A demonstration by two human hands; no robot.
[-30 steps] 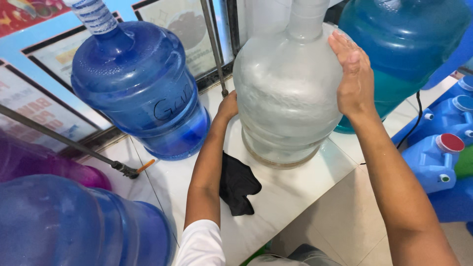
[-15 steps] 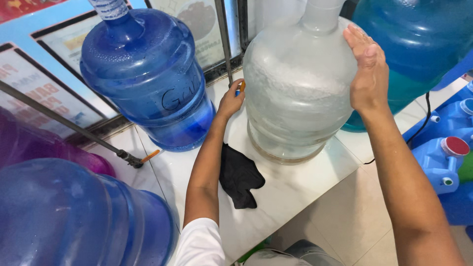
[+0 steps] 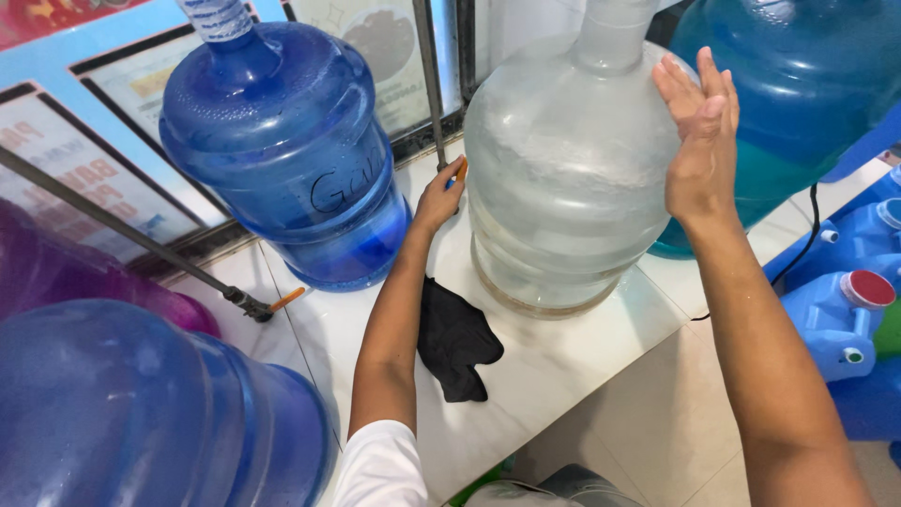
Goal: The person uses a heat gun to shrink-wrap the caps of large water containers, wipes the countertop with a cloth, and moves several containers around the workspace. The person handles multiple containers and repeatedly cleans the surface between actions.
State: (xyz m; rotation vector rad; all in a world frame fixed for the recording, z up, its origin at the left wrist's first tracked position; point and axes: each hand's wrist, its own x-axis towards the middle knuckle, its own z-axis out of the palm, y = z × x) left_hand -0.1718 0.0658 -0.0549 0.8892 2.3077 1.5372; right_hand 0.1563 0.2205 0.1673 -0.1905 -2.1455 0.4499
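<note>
Since a moment ago, our left hand (image 3: 439,195) has slipped off the clear bottle (image 3: 572,178) and now closes its fingers on a small orange thing (image 3: 460,171) at a metal rod (image 3: 430,84). Our right hand (image 3: 699,141) lies open and flat against this bottle, which stands upright on the white counter (image 3: 563,361). Beside it, we see a black cloth (image 3: 455,340) and a blue bottle (image 3: 286,155).

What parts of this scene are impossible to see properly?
Head view only:
- left hand: fingertips hidden behind the clear jug; its small orange-tipped item is too small to identify.
- clear jug: mouth cut off by the top edge.
- teal jug: base hidden behind the right hand.
</note>
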